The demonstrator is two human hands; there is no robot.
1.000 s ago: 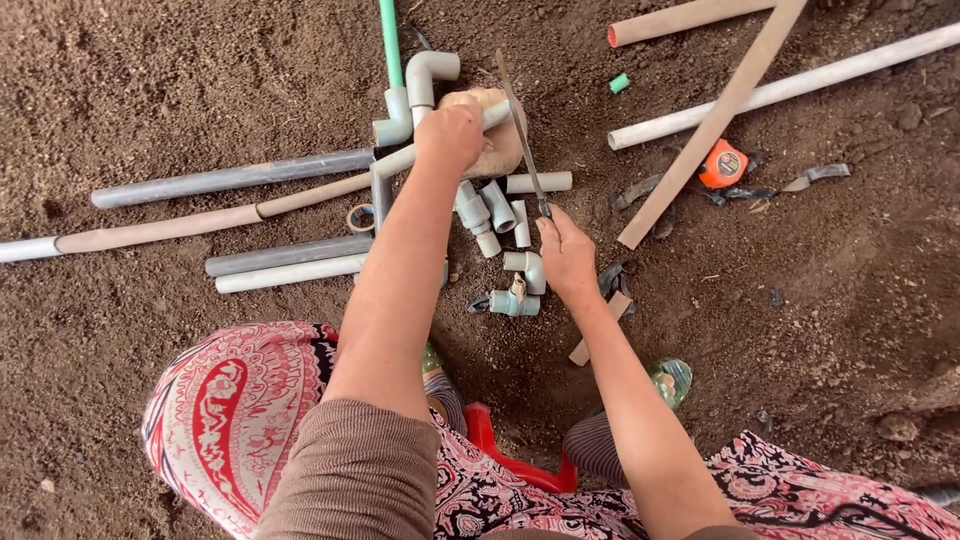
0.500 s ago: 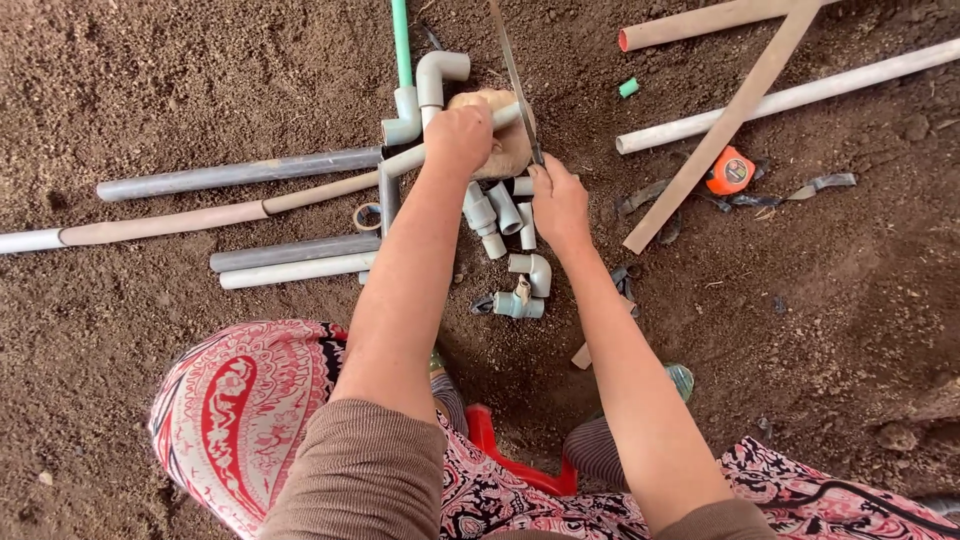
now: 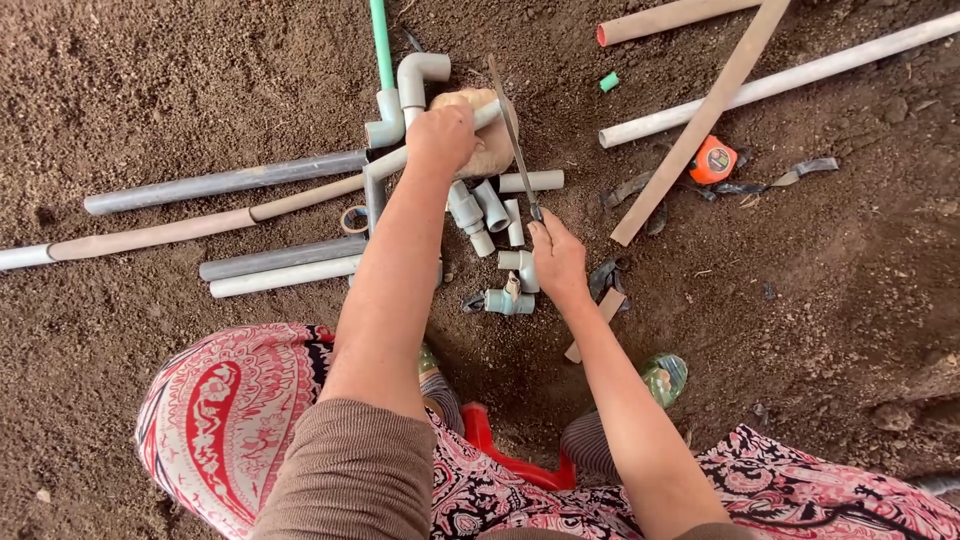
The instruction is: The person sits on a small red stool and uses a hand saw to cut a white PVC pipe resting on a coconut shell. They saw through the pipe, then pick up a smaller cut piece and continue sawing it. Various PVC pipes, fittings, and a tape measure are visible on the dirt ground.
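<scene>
An orange tape measure (image 3: 712,160), a green pipe (image 3: 381,42) and wooden slats (image 3: 700,120) lie on the soil (image 3: 150,80).

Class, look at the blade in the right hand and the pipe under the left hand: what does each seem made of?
Saw blade: probably metal, thin, dark and dull. Pipe: likely plastic, smooth matt grey, matching the moulded elbow nearby. The right hand grips the blade; the left hand presses the pipe.

Probably outdoor worksite: bare soil (image 3: 150,80), scattered pipes (image 3: 225,182).

A grey plastic pipe (image 3: 385,165) lies pinned across a tan stone (image 3: 480,135) on the bare soil, while a thin dark saw blade (image 3: 512,130) slants over the pipe's free end, its lower end gripped just beside the scattered short grey fittings (image 3: 487,210).
</scene>
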